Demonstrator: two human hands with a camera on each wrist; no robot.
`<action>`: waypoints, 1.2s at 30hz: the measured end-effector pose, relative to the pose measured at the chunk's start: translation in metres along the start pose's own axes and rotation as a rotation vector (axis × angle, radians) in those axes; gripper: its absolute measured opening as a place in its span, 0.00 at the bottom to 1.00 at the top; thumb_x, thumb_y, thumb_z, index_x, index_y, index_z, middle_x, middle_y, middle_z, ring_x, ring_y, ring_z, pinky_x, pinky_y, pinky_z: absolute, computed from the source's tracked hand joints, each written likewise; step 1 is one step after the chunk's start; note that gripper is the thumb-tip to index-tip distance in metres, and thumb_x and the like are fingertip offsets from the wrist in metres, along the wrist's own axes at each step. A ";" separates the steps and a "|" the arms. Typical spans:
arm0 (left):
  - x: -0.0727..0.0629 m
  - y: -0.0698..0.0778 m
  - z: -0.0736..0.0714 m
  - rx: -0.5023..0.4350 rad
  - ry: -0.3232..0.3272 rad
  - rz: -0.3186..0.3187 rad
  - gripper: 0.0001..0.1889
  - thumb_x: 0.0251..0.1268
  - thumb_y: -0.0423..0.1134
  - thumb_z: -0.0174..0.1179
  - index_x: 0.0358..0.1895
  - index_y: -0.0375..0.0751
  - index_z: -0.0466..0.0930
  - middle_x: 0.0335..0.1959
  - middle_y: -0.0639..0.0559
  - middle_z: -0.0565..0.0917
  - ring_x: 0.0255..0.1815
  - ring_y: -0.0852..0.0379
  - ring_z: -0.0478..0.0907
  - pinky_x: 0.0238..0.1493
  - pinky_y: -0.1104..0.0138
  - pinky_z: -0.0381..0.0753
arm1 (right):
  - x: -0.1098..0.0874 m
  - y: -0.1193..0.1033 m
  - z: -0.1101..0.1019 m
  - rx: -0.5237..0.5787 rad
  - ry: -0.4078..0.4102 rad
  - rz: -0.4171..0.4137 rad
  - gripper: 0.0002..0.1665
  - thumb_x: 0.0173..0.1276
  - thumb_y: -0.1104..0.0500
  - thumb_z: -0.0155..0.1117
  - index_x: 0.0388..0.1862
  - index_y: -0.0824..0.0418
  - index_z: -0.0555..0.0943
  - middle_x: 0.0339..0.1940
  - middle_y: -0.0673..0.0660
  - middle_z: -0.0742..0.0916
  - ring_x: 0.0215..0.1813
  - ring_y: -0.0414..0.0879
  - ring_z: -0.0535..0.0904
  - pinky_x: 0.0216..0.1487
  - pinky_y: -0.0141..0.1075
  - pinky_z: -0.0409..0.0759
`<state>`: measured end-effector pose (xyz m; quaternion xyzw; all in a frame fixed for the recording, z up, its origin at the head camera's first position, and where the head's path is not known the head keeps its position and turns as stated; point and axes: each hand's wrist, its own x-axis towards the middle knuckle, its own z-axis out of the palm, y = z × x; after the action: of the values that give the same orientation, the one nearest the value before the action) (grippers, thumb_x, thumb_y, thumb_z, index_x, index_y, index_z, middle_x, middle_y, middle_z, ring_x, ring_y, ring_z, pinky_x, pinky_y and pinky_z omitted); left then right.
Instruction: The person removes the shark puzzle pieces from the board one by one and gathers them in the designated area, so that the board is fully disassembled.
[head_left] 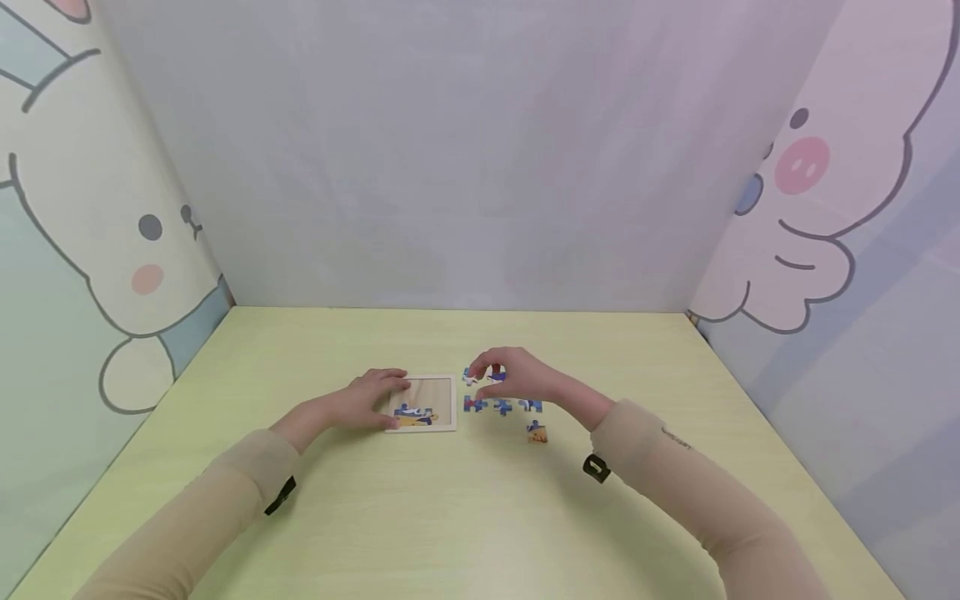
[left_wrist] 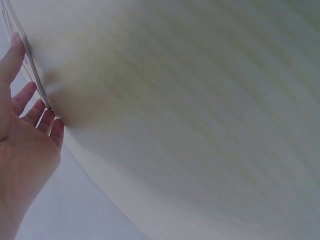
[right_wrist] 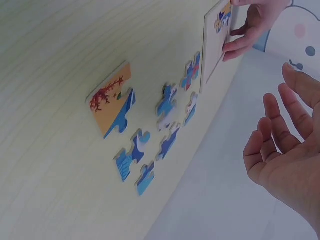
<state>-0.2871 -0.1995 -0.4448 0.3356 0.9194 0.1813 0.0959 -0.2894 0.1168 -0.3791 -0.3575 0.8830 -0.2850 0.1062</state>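
My left hand (head_left: 363,400) rests on the left side of a white-rimmed wooden puzzle tray (head_left: 454,404), thumb at the near corner and fingertips at the far edge. Along the tray's near side lie joined yellow and blue puzzle pieces (head_left: 415,416), partly covered by the thumb; bare wood shows behind them. My right hand (head_left: 519,377) hovers over loose blue puzzle pieces (head_left: 502,407) to the right of the tray, its fingers loosely bent, thumb and index apart. Nothing shows between those fingers in the right wrist view, where the hand (right_wrist: 290,135) appears at the right.
An orange and blue corner piece (head_left: 537,432) lies nearest me among the loose pieces, with red coral printed on it. Pale walls with cartoon animals (head_left: 802,167) enclose the light yellow table (head_left: 480,517) on the left, right and back.
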 end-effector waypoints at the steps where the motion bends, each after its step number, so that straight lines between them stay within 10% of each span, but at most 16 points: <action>1: 0.000 0.000 0.000 -0.001 -0.001 0.001 0.38 0.58 0.51 0.64 0.68 0.37 0.63 0.72 0.38 0.59 0.72 0.36 0.52 0.66 0.39 0.52 | 0.003 -0.001 0.001 0.002 0.000 -0.003 0.20 0.60 0.57 0.70 0.51 0.58 0.81 0.47 0.58 0.84 0.47 0.52 0.75 0.46 0.41 0.76; 36: 0.002 -0.002 0.000 -0.015 -0.003 0.006 0.37 0.58 0.52 0.64 0.67 0.37 0.65 0.71 0.38 0.59 0.71 0.35 0.53 0.64 0.37 0.54 | 0.068 0.000 0.069 -0.040 -0.178 0.048 0.17 0.61 0.58 0.68 0.50 0.47 0.83 0.39 0.46 0.79 0.35 0.39 0.73 0.36 0.28 0.73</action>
<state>-0.2898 -0.1998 -0.4461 0.3378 0.9169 0.1881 0.0992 -0.3113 0.0407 -0.4342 -0.3623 0.8839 -0.2318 0.1838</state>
